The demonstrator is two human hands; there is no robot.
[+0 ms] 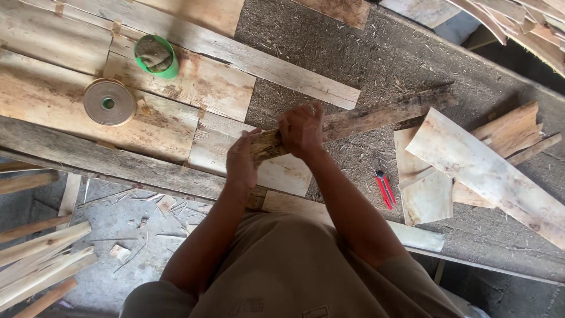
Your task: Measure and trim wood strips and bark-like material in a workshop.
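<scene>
Both my hands are gripping one end of a dark, weathered strip (365, 118): my left hand (241, 160) is cupping the near end, fingers curled narrow, and my right hand (301, 129) is wrapping over it just beyond. Its far end is reaching away to my right over the bench (365, 53). Keeping both grips close and firm seems wise. Red cutters (384, 189) are lying right of my right wrist.
</scene>
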